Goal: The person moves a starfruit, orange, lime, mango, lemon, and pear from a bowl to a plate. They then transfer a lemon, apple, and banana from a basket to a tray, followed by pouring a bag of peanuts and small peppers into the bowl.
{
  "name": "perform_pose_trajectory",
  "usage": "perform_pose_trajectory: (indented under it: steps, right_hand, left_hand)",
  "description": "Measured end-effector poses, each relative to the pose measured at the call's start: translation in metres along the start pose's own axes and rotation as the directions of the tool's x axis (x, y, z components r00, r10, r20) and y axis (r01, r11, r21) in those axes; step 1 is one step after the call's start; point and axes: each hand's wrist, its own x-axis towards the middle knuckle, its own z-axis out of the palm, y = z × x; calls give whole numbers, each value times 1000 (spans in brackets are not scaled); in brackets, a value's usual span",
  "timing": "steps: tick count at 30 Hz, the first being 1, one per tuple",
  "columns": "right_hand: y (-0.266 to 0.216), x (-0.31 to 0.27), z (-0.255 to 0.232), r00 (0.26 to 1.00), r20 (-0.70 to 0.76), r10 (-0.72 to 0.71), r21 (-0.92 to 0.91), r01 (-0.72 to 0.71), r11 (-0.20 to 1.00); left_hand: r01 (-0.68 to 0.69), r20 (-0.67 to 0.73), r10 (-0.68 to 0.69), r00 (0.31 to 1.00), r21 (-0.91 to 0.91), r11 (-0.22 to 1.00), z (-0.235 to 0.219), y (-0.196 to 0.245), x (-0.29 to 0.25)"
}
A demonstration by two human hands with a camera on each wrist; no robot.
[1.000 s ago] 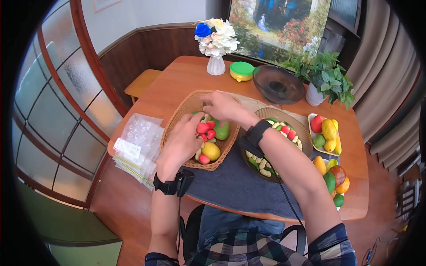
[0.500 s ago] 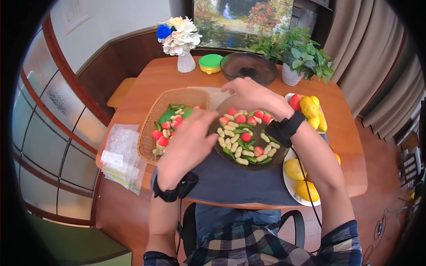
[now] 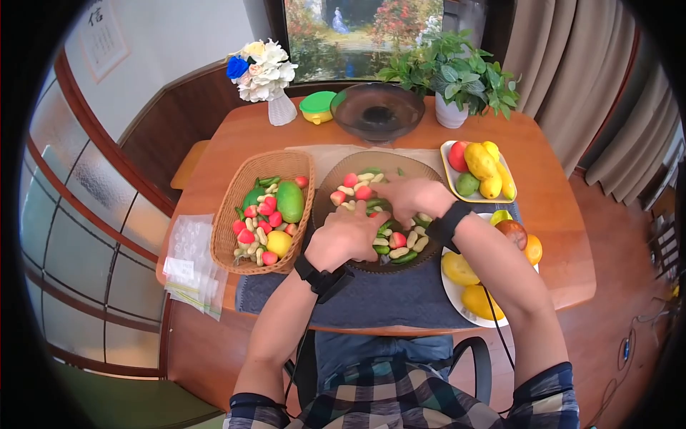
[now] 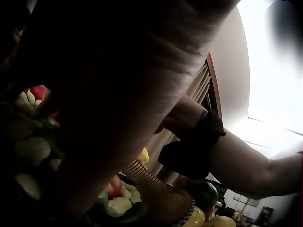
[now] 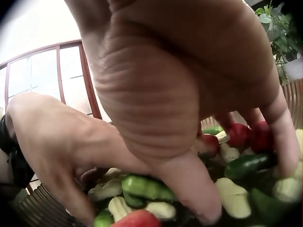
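Note:
Both hands reach down into a round, ribbed brown bowl on the table. Inside it lie peanuts, green peppers and small red fruits. My left hand is over the near left part, its fingers pointing down among the peanuts. On the far right side is my right hand; in the right wrist view its thumb and fingers are spread apart among peanuts, peppers and red fruits. The left wrist view is dark, and the left fingertips are mostly hidden there.
Left of the bowl stands a wicker basket with mixed produce. Plastic bags lie at the table's left edge. On the right are a fruit tray and a white plate. Behind stand a dark bowl, flower vase and potted plant.
Both hands have left the wicker basket and moved right to the round bowl, where they now reach among the contents. The head view has shifted too.

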Motion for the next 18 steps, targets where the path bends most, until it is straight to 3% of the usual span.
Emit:
perform_pose_trajectory:
  steps: [2, 4, 7, 9, 11, 12, 13, 15, 18]
  right_hand:
    - [-6, 8, 2, 996, 10, 94, 86, -95, 992]
    - [-6, 11, 7, 997, -37, 73, 74, -70, 995]
    - [-4, 19, 11, 992, 65, 106, 84, -112, 990]
    - [-10, 7, 8, 991, -20, 135, 191, -129, 973]
    - [-6, 8, 11, 989, -59, 135, 219, -119, 969]
    - [-7, 9, 11, 984, -102, 144, 248, -115, 962]
    - [-14, -3, 1, 976, -20, 218, 331, -199, 922]
    - [-15, -4, -6, 979, -12, 204, 356, -186, 916]
    - [-10, -6, -13, 985, -6, 173, 410, -155, 899]
  left_hand:
    - [7, 9, -7, 1000, -43, 999, 3, -2, 9]
    - [26, -35, -29, 999, -91, 995, 14, -7, 17]
    - [32, -114, -54, 992, -187, 982, 21, -13, 22]
    - [28, -144, -64, 988, -235, 972, 26, -18, 22]
    - [-80, -316, -11, 949, -274, 958, 33, -26, 23]
    - [-73, -317, -20, 948, -279, 958, 36, -30, 26]
    - [-124, -383, 4, 924, -289, 949, 36, -32, 26]
    - [-224, -527, 49, 848, -273, 936, 37, -33, 24]
    - [-265, -600, 61, 797, -258, 929, 30, -31, 15]
